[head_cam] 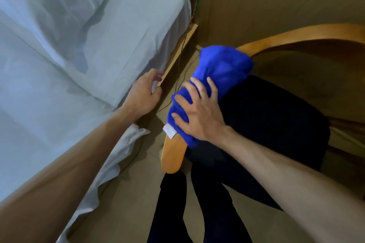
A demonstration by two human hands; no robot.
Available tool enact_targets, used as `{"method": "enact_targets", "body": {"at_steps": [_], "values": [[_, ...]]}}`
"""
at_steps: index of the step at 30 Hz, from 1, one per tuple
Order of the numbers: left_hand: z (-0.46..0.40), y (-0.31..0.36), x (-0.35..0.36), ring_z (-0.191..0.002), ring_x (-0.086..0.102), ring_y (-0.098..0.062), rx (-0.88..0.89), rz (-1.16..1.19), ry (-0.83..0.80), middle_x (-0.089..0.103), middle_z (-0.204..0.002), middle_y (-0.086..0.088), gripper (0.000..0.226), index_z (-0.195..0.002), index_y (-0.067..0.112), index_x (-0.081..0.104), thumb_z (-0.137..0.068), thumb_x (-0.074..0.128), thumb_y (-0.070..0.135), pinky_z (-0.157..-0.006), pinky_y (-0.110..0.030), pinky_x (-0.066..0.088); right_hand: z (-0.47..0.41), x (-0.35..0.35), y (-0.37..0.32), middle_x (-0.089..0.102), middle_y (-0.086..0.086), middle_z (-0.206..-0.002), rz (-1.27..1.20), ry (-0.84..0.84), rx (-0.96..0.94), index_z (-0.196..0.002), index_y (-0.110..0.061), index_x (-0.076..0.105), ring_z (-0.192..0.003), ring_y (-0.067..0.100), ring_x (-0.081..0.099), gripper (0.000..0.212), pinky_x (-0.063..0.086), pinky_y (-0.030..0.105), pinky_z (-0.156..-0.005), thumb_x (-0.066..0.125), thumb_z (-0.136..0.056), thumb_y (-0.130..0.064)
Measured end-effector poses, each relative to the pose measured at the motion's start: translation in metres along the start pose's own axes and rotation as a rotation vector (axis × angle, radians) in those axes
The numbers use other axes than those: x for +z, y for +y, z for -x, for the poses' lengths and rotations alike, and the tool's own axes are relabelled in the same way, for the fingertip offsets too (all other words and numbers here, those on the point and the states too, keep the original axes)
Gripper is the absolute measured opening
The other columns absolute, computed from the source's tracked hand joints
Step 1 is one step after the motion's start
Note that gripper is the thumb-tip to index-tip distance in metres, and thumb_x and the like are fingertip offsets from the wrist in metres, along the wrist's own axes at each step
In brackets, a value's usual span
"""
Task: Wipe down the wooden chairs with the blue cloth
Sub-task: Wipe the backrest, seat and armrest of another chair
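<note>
Here my right hand (199,112) lies flat on the blue cloth (215,85), fingers (182,99) spread wide and pressing it down onto the chair's wooden armrest (172,154). The cloth is bunched over the rail, covering most of it; only the rounded near end of the armrest shows below, with the cloth's white tag (169,131) hanging at its edge. The rail curves on from under the cloth around the back (308,32) of the chair. A black cushion (272,122) fills the seat, just beside my hand.

My left hand (145,94) holds nothing, fingers loosely curled and apart, hovering at the edge of the bed (79,45). The bed stands close on the left, its pale sheet (110,167) hanging down toward the floor (126,211), leaving a narrow gap beside the chair. Thin cords (178,69) run down through that gap. My dark-clad legs (197,213) stand in front of the armrest.
</note>
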State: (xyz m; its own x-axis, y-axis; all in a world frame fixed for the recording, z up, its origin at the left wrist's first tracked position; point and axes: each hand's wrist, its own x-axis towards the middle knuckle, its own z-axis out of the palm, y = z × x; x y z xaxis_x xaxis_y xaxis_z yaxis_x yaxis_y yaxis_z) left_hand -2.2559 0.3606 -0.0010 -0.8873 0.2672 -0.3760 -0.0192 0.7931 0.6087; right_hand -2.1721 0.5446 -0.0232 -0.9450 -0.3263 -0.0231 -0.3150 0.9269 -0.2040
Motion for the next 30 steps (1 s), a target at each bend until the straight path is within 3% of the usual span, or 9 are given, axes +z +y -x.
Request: {"method": "enact_targets", "body": {"at_steps": [6, 13, 16, 19, 23, 26, 28, 30], "values": [[0.027, -0.011, -0.004, -0.111, 0.057, -0.023, 0.022, -0.108, -0.013, 0.062, -0.117, -0.004, 0.048, -0.128, 0.018, 0.051, -0.08, 0.049, 0.017, -0.097, -0.04, 0.045, 0.066, 0.025, -0.07, 0.056, 0.014, -0.13, -0.069, -0.065, -0.358, -0.106, -0.017, 0.066, -0.131, 0.035, 0.042, 0.053, 0.014, 0.06, -0.117, 0.058, -0.077, -0.061], [0.036, -0.001, 0.025, -0.107, 0.056, -0.014, -0.033, -0.025, -0.013, 0.061, -0.12, -0.002, 0.045, -0.13, 0.016, 0.051, -0.087, 0.052, 0.005, -0.089, -0.019, 0.038, 0.042, 0.013, -0.028, 0.051, 0.013, -0.138, -0.029, -0.101, -0.563, -0.127, -0.019, 0.057, -0.134, 0.035, 0.04, 0.087, 0.013, 0.058, -0.117, 0.049, -0.07, -0.084], [0.032, -0.001, 0.024, -0.099, 0.059, -0.016, -0.041, 0.033, 0.023, 0.063, -0.117, -0.002, 0.044, -0.128, 0.016, 0.052, -0.086, 0.051, 0.004, -0.091, -0.026, 0.044, 0.025, 0.006, -0.001, 0.048, 0.012, -0.144, 0.004, -0.043, -0.45, -0.134, -0.021, 0.055, -0.138, 0.032, 0.036, 0.087, 0.014, 0.055, -0.119, 0.046, -0.074, -0.084], [0.029, -0.006, 0.021, -0.107, 0.058, -0.018, -0.059, 0.048, 0.024, 0.062, -0.119, -0.001, 0.043, -0.129, 0.019, 0.051, -0.088, 0.052, 0.007, -0.095, -0.035, 0.047, -0.007, -0.008, 0.043, 0.047, 0.011, -0.141, 0.096, -0.022, -0.268, -0.133, -0.023, 0.053, -0.135, 0.033, 0.038, 0.083, 0.017, 0.055, -0.117, 0.043, -0.077, -0.083], [0.036, -0.012, 0.021, -0.111, 0.057, -0.012, -0.083, 0.114, -0.002, 0.06, -0.123, 0.004, 0.04, -0.131, 0.026, 0.049, -0.093, 0.053, 0.013, -0.096, -0.036, 0.05, -0.042, -0.029, 0.101, 0.051, 0.012, -0.13, 0.18, 0.023, 0.074, -0.123, -0.021, 0.053, -0.127, 0.035, 0.042, 0.078, 0.018, 0.057, -0.116, 0.034, -0.081, -0.084], [0.04, -0.014, 0.022, -0.105, 0.058, -0.005, -0.079, 0.174, 0.132, 0.061, -0.115, 0.009, 0.031, -0.124, 0.025, 0.054, -0.095, 0.052, 0.013, -0.092, -0.029, 0.051, -0.052, -0.034, 0.112, 0.053, 0.015, -0.125, 0.183, 0.045, 0.297, -0.113, -0.016, 0.057, -0.123, 0.037, 0.044, 0.077, 0.019, 0.06, -0.114, 0.03, -0.085, -0.082], [0.037, -0.014, 0.023, -0.098, 0.058, 0.001, -0.107, 0.222, 0.222, 0.061, -0.108, 0.013, 0.026, -0.118, 0.026, 0.055, -0.095, 0.053, 0.014, -0.085, -0.022, 0.051, -0.053, -0.031, 0.09, 0.051, 0.017, -0.127, 0.168, 0.027, 0.335, -0.11, -0.014, 0.058, -0.126, 0.038, 0.041, 0.076, 0.017, 0.063, -0.113, 0.031, -0.085, -0.08], [0.034, -0.017, 0.025, -0.096, 0.058, 0.003, -0.138, 0.277, 0.27, 0.061, -0.104, 0.014, 0.026, -0.116, 0.028, 0.054, -0.094, 0.054, 0.015, -0.08, -0.018, 0.049, -0.043, -0.022, 0.054, 0.049, 0.018, -0.129, 0.16, -0.01, 0.246, -0.109, -0.016, 0.059, -0.13, 0.039, 0.038, 0.073, 0.015, 0.065, -0.113, 0.035, -0.083, -0.08]]}}
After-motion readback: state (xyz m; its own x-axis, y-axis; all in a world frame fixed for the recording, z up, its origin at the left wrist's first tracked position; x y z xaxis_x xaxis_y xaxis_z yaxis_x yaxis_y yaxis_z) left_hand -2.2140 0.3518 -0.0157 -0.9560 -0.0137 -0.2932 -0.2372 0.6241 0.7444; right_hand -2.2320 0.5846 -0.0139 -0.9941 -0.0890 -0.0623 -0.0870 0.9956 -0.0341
